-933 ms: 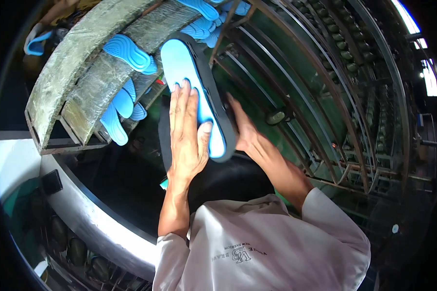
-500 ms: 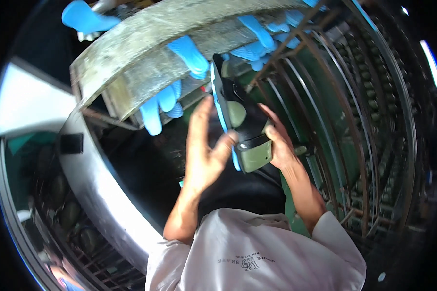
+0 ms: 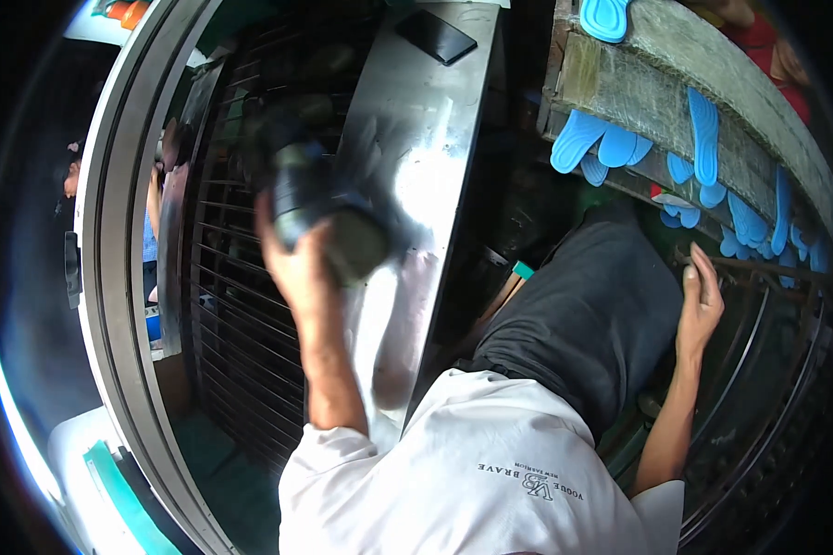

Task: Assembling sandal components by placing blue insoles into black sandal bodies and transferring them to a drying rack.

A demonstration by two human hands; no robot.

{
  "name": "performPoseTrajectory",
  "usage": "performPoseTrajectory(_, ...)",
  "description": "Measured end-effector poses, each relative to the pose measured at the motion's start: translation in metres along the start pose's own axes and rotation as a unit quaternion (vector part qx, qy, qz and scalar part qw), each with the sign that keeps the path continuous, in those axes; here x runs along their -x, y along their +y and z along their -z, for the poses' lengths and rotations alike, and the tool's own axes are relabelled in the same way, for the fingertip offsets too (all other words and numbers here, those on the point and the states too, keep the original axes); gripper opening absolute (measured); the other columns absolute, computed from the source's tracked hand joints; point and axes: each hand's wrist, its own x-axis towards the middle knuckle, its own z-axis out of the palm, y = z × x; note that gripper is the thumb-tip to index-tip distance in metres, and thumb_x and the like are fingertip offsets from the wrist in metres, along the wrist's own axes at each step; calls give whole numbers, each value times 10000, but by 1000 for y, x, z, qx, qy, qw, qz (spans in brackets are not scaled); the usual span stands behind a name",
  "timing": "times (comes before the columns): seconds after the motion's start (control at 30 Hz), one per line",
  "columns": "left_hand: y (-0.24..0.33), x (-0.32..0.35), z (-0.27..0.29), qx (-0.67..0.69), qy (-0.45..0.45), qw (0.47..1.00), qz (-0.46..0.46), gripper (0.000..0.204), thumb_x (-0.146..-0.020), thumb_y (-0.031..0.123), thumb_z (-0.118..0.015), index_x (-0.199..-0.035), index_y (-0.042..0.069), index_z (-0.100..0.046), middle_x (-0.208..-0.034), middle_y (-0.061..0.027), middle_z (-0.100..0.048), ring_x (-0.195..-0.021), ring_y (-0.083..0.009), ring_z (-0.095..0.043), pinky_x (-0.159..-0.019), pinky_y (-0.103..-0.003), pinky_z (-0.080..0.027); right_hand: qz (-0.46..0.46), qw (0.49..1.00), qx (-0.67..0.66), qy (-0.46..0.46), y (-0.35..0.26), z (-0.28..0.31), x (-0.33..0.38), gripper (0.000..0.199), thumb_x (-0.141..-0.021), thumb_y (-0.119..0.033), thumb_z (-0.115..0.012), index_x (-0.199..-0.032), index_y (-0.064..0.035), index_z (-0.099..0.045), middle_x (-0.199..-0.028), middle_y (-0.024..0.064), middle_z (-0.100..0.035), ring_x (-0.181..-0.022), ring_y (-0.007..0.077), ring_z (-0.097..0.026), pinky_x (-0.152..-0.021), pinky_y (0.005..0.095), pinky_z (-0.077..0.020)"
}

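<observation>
My left hand [image 3: 298, 268] is raised over the left side and closed round an olive and black strapped sandal [image 3: 356, 242], which motion blurs. The sandal is held in the air by the edge of a steel ledge [image 3: 416, 176], with a dark barred rack [image 3: 241, 314] behind and to its left. Out to the right, my right hand [image 3: 701, 305] has its fingers stretched upward and holds nothing. It is nearest to the metal bars [image 3: 745, 333] of another rack and lies below the shelf with blue insoles [image 3: 703, 139].
A dark phone [image 3: 437, 37] lies at the ledge's far end. The worn wooden shelf [image 3: 620, 79] holds several blue insoles poking out of its slots. A pale metal frame [image 3: 111, 231] runs down the left. Another person's red sleeve [image 3: 754, 46] shows at the far right.
My view has turned left. The sandal, earlier between both hands by the insole shelf, is now in my left hand over the steel ledge. My right hand has let go of it.
</observation>
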Motion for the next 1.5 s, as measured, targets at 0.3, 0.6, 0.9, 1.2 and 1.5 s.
performPoseTrajectory(0.3,-150,-157,220,-449,-105,887,-6,551,-971,147,-705,-1457,-72,-564,-1432,-207,-635,-1280,-301,-614,-1136,-402,-477,-399,818,372,181,358,109,214,664,-877,-366,-769,-1432,-36,-617,-1433,266,-627,-1384,434,-553,-1169,504,-444)
performPoseTrajectory(0.6,-37,-55,-200,-157,-422,893,4,456,-1056,206,-623,-1406,-87,-617,-1318,-174,-712,-1152,-219,-689,-980,-345,-544,-617,636,308,347,425,109,419,1333,-679,-781,-840,-1640,-20,-317,-1626,260,-420,-1462,504,-426,-1215,572,-382)
performPoseTrajectory(0.9,-31,34,-604,88,-599,748,273,545,-1071,188,-593,-1504,-103,-433,-1440,-325,-585,-1074,-353,-712,-925,-402,-608,-673,506,235,485,532,84,415,1302,-755,-753,-822,-1642,22,-268,-1261,314,-654,-1195,453,-643,-956,601,-537)
performPoseTrajectory(1.2,-36,-7,-711,132,-664,633,375,136,-1039,159,-710,-1074,42,-650,-852,-55,-644,-664,-120,-565,-573,-265,-443,-748,432,199,463,525,115,389,1048,-658,-622,-962,-1294,112,-567,-1148,182,-724,-1035,322,-749,-841,461,-621)
performPoseTrajectory(1.5,-21,89,-582,201,-530,799,201,346,-991,93,-736,-1302,-32,-647,-1273,-149,-694,-1130,-271,-683,-1010,-443,-590,-521,580,-383,496,326,113,365,799,-834,-397,-902,-1496,-116,-554,-1318,83,-706,-1153,263,-701,-952,487,-588)
